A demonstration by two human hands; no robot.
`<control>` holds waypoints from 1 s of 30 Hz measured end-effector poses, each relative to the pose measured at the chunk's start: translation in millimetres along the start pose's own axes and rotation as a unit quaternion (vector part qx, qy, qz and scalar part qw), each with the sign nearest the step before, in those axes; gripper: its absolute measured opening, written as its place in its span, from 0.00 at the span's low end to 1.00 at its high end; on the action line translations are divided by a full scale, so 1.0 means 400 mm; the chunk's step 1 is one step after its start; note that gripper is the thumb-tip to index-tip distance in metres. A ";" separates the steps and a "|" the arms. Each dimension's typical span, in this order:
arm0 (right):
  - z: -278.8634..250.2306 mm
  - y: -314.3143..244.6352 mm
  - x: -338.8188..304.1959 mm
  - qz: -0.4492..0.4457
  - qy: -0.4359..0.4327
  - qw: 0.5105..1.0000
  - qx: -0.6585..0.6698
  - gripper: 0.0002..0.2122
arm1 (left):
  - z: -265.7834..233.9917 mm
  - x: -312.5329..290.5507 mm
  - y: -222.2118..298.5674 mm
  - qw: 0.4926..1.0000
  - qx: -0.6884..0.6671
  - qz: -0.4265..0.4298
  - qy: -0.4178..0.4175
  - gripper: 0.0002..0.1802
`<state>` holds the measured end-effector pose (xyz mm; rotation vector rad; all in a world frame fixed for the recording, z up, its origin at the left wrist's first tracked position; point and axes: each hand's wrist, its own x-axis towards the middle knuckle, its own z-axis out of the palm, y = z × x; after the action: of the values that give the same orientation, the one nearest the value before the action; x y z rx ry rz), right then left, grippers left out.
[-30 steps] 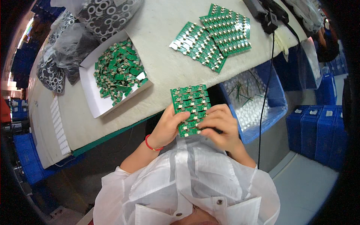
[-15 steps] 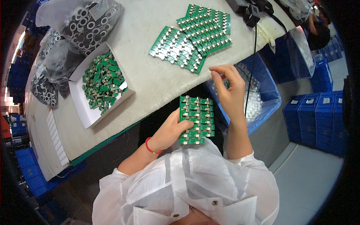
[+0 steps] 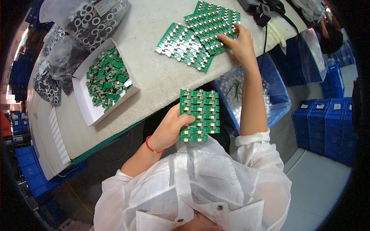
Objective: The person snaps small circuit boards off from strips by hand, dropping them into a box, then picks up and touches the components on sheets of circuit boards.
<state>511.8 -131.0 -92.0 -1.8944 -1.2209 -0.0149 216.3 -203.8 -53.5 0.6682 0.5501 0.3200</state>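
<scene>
The left hand [image 3: 169, 129] is closed on the left edge of a green panel [image 3: 199, 115] of small boards, thumb over its face, so the panel juts to 3 o'clock of the grip, held off the table's near edge. The right hand [image 3: 239, 43], out at 1 o'clock, lies fingers-down on a stack of like panels [image 3: 212, 25] on the table [image 3: 158, 77]; whether it grips one I cannot tell. A second stack [image 3: 184, 47] sits at 9 o'clock of that hand, a white tray [image 3: 85, 107] of loose boards further left, a blue bin [image 3: 275, 96] below it
</scene>
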 end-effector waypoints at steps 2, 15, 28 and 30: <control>-0.031 -0.017 0.019 0.099 -0.118 0.976 0.155 0.34 | 0.003 -0.002 0.007 1.000 -0.003 0.007 0.014 0.26; -0.147 -0.014 -0.059 0.231 -0.238 0.810 0.483 0.17 | -0.012 0.002 -0.002 0.998 -0.060 0.010 -0.011 0.26; -0.229 0.074 -0.265 0.191 -0.067 0.520 0.830 0.20 | 0.007 0.024 0.009 0.992 -0.109 -0.054 -0.030 0.23; -0.231 0.061 -0.270 0.250 0.048 0.618 0.744 0.19 | 0.018 0.027 0.009 0.993 -0.095 -0.050 -0.040 0.23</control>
<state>511.7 -275.3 -95.6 -0.5710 -0.2020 0.9072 228.9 -199.9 -50.6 0.4666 0.4683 0.2468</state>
